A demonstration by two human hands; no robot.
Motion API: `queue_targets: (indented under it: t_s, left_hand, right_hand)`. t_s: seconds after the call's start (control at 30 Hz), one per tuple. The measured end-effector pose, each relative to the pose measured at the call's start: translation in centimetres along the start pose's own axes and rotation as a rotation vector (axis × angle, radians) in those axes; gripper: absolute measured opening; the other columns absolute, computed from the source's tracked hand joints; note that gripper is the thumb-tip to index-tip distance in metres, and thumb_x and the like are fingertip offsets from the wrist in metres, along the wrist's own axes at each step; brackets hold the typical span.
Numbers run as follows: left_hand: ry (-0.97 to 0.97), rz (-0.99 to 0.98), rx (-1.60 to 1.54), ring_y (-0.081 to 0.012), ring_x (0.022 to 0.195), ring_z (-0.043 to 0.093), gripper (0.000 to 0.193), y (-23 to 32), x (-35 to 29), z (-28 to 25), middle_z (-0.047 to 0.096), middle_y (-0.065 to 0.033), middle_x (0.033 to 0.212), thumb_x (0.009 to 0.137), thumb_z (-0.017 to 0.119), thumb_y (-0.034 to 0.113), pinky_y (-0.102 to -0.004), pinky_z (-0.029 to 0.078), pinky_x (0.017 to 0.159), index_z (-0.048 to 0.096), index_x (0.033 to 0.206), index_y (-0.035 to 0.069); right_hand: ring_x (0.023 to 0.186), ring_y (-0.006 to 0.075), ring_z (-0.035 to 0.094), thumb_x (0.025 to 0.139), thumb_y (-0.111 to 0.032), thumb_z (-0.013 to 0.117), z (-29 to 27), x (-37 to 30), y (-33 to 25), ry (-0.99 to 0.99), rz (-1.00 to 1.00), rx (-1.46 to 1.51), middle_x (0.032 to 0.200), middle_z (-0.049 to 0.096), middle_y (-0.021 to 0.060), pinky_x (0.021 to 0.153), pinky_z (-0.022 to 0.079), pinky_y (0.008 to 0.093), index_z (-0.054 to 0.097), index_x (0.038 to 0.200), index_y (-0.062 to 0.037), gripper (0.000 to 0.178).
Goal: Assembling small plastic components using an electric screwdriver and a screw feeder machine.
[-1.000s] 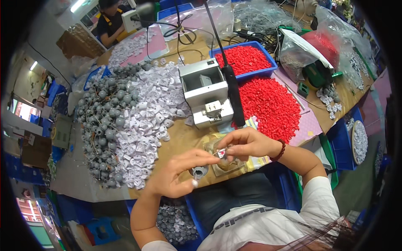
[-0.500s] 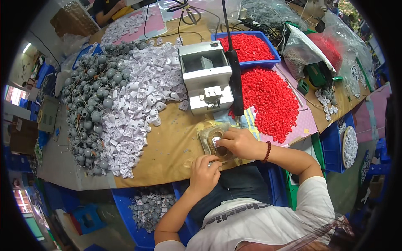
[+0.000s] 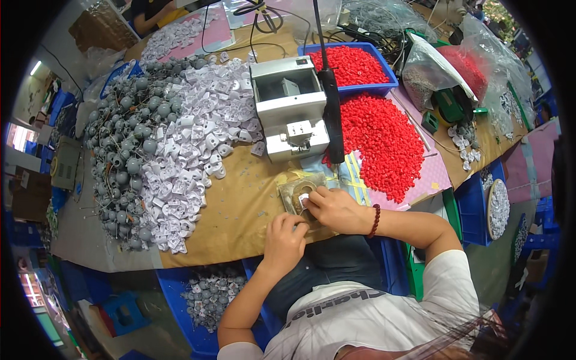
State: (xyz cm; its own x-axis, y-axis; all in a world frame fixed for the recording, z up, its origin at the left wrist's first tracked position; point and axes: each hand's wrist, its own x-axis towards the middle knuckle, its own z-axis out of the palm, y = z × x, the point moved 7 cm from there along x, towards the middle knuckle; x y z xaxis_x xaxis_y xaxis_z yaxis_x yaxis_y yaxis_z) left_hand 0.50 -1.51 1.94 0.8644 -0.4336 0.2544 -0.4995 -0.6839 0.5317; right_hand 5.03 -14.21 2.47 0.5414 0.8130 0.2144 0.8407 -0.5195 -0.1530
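Observation:
My right hand (image 3: 337,210) is closed on a small white plastic piece (image 3: 303,199) at the table's front edge. Under that piece lies a tan fixture block (image 3: 287,193) with a rounded hollow, taped to the table. My left hand (image 3: 284,239) is just left of and nearer than the right, its fingers curled together beside the block's near side. Whatever sits between the left fingers is too small to make out. Behind the block stands a silver machine (image 3: 291,111), and a black electric screwdriver (image 3: 333,117) hangs upright at its right side.
White plastic housings (image 3: 198,132) and grey round parts with wires (image 3: 129,150) are heaped at left. Red small caps (image 3: 384,144) form a pile at right, below a blue tray (image 3: 389,87) of more. A blue bin (image 3: 174,300) of grey parts sits below the table edge.
My left hand has moved slightly up and left, closer to the white piece. The right hand stays at the block with the piece. The whole view has shifted a little.

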Motion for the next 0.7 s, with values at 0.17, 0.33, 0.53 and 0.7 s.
queue_targets:
  t_s: [0.17, 0.33, 0.53, 0.7]
  left_hand:
    - [0.128, -0.047, 0.251, -0.033, 0.124, 0.056, 0.047, 1.1, 1.2, -0.1, 0.062, -0.0121, 0.13, 0.077, 0.07, 0.004, -0.0499, 0.042, 0.102, 0.067, 0.124, 0.007]
    - [0.115, -0.031, 0.362, -0.0309, 0.126, 0.056, 0.049, 0.2, 1.4, 2.9, 0.062, -0.015, 0.133, 0.082, 0.069, 0.009, -0.0539, 0.04, 0.105, 0.065, 0.131, 0.004]
    - [0.135, 0.007, 0.274, -0.0331, 0.124, 0.058, 0.053, -0.4, 1.5, 3.1, 0.061, -0.0177, 0.135, 0.079, 0.07, 0.0, -0.0499, 0.043, 0.103, 0.065, 0.131, 0.002]
    - [0.182, 0.052, 0.263, -0.0352, 0.121, 0.061, 0.045, -0.2, 1.5, 2.5, 0.065, -0.0198, 0.129, 0.081, 0.068, -0.001, -0.0485, 0.047, 0.1, 0.067, 0.126, 0.0]
  right_hand:
    - [0.097, 0.0287, 0.062, 0.079, -0.01, 0.067, -0.2, -0.9, 0.2, 0.074, 0.009, 0.11, 0.102, 0.062, 0.0111, 0.082, 0.054, 0.0414, 0.071, 0.099, 0.002, 0.023]
    - [0.104, 0.0364, 0.065, 0.086, -0.004, 0.072, -3.0, -3.6, 6.1, 0.187, 0.244, 0.552, 0.107, 0.07, 0.0163, 0.092, 0.052, 0.0439, 0.072, 0.117, -0.0029, 0.031]
    - [0.116, 0.0379, 0.064, 0.083, -0.002, 0.076, -1.8, -6.0, 7.2, 0.057, 0.295, 0.512, 0.123, 0.066, 0.0191, 0.099, 0.052, 0.0435, 0.061, 0.122, -0.0017, 0.041]
    - [0.11, 0.0335, 0.066, 0.083, 0.003, 0.071, 1.7, -7.1, 8.5, 0.175, 0.496, 0.461, 0.119, 0.061, 0.0172, 0.095, 0.054, 0.0412, 0.056, 0.118, -0.0019, 0.038]
